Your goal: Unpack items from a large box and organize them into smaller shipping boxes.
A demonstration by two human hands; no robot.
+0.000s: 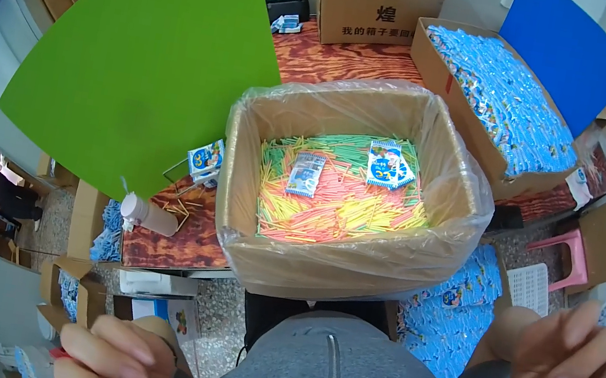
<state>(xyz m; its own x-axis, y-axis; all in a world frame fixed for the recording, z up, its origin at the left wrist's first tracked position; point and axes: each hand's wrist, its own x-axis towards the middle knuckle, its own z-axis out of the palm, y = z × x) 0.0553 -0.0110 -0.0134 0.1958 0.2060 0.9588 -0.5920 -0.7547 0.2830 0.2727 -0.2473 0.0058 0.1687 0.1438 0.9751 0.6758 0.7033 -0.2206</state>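
Facing the lined carton (339, 263), you have both hands well apart on its near side. Your left hand (118, 357), nearer you and to the left of the carton, is loosely curled with bent fingers; you show too little of the palm to tell whether it grips anything. Your right hand (574, 366), near you and to the right of the carton, has its fingers half bent, and whether it holds something cannot be told either. Inside the carton lie the coloured sticks (313, 227), pink, yellow and green, with a pale packet (306, 174) on their left part and two overlapping blue-and-white packets (385, 164) on their right part. Between your hands and these rises the carton's near wall, with a clear plastic liner (470, 193) draped over the rim. Left of the carton, a big green panel (156, 60) blocks that side, and a pinkish bottle (151, 216) lies tilted on the tabletop (181, 246). Beyond the carton stand a brown box (377, 9) and a black bag (288, 6). To its far right you have a box of blue packets (495, 97) backed by a blue panel (569, 61); right of it, lower down, are a pink stool (577, 263), a white basket (529, 287) and a heap of blue packets (450, 318).
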